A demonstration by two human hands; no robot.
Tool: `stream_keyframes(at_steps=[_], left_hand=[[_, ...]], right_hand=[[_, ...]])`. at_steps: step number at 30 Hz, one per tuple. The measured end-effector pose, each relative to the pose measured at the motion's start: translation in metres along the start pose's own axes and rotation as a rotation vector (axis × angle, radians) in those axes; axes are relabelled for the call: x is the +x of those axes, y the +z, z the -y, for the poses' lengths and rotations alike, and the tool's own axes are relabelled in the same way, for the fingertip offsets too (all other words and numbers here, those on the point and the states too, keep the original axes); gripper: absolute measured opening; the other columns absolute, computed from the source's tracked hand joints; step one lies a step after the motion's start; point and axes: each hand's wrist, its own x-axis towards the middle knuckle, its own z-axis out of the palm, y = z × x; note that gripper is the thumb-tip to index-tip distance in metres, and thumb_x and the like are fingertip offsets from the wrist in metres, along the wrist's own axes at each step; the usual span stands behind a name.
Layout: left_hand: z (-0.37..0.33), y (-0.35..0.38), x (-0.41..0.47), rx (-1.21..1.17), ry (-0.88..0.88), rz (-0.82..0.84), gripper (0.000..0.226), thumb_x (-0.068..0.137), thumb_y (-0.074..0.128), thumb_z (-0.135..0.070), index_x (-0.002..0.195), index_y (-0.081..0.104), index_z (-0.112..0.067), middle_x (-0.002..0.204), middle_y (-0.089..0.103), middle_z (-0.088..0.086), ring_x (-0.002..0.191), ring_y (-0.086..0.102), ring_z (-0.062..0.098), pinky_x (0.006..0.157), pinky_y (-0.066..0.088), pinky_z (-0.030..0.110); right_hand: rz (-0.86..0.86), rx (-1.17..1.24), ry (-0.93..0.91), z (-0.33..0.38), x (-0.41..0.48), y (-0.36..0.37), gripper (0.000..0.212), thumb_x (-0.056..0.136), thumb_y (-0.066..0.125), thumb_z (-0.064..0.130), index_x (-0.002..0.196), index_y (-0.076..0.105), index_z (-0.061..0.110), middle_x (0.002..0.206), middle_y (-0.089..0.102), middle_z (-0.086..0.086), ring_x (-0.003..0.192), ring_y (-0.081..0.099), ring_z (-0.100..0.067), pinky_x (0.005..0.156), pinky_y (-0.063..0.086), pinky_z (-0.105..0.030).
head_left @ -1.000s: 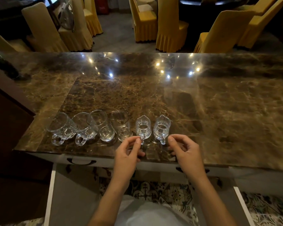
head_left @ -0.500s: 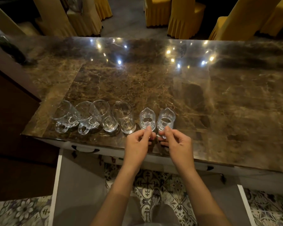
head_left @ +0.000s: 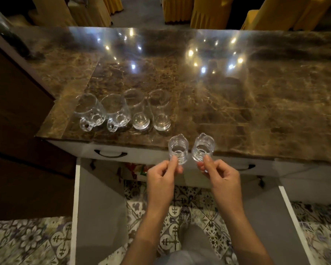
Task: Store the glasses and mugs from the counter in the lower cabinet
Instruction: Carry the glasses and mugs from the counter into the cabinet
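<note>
Left hand: grip clamped, thumb and forefinger pinching the near side of a small clear glass cup with a pouring lip. Right hand: grip likewise pinched on a second small spouted glass cup. The two cups are side by side, close but apart, lips pointing away, held over the front edge of the brown veined marble desk; both look empty. Further left on the desk is a row of four: two clear glass mugs with handles, then two tall clear glass tumblers, packed close, all looking empty. Desk top is glossy, with points of light mirrored in it. Under its edge is a white drawer front with a black handle. Below it, a grey cabinet door stands open at left and another at right, with the arms between. Patterned tile floor underfoot. Beyond the desk, chairs in yellow covers.
</note>
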Motion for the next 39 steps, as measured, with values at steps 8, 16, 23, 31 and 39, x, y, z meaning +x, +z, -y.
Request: stream_keyframes(at_steps=[8, 16, 23, 31, 39], left_hand=[[0.088, -0.082, -0.066, -0.004, -0.145, -0.065, 0.046, 0.102, 0.053, -0.037, 0.063, 0.069, -0.017, 0.075, 0.073, 0.007, 0.084, 0.073, 0.022, 0.088, 0.056, 0.044], [0.243, -0.124, -0.073, 0.065, -0.413, -0.207, 0.046, 0.092, 0.058, -0.053, 0.057, 0.070, -0.026, 0.065, 0.071, -0.002, 0.078, 0.072, 0.018, 0.085, 0.057, 0.053], [0.413, -0.104, -0.002, 0.093, -0.422, -0.293, 0.051, 0.095, 0.056, -0.053, 0.063, 0.069, -0.015, 0.059, 0.067, 0.005, 0.058, 0.060, 0.023, 0.067, 0.056, 0.045], [0.578, -0.055, 0.118, 0.166, -0.392, -0.315, 0.046, 0.098, 0.058, -0.039, 0.064, 0.068, -0.009, 0.059, 0.070, 0.009, 0.060, 0.072, 0.028, 0.072, 0.062, 0.046], [0.695, 0.054, 0.216, 0.105, -0.347, -0.157, 0.038, 0.093, 0.069, -0.031, 0.062, 0.068, -0.010, 0.078, 0.074, 0.013, 0.076, 0.073, 0.034, 0.071, 0.064, 0.042]], right_hand=[[0.095, -0.006, 0.133, -0.077, -0.088, 0.037, 0.044, 0.096, 0.061, 0.038, 0.076, 0.068, -0.001, 0.082, 0.076, -0.006, 0.086, 0.072, -0.021, 0.086, 0.056, -0.040], [0.225, -0.116, 0.288, -0.217, -0.081, 0.080, 0.041, 0.093, 0.065, 0.043, 0.071, 0.074, 0.009, 0.075, 0.073, -0.010, 0.077, 0.068, -0.026, 0.079, 0.054, -0.046], [0.350, -0.141, 0.395, -0.401, -0.001, 0.118, 0.048, 0.097, 0.063, 0.040, 0.075, 0.072, -0.003, 0.078, 0.072, -0.022, 0.070, 0.067, -0.021, 0.076, 0.055, -0.039], [0.335, -0.177, 0.452, -0.601, 0.143, 0.132, 0.043, 0.099, 0.061, 0.035, 0.066, 0.063, 0.008, 0.064, 0.070, -0.008, 0.068, 0.071, -0.025, 0.077, 0.061, -0.042], [0.148, -0.127, 0.306, -0.724, 0.273, 0.078, 0.038, 0.100, 0.061, 0.034, 0.068, 0.065, 0.013, 0.066, 0.065, -0.004, 0.067, 0.070, -0.026, 0.078, 0.060, -0.043]])
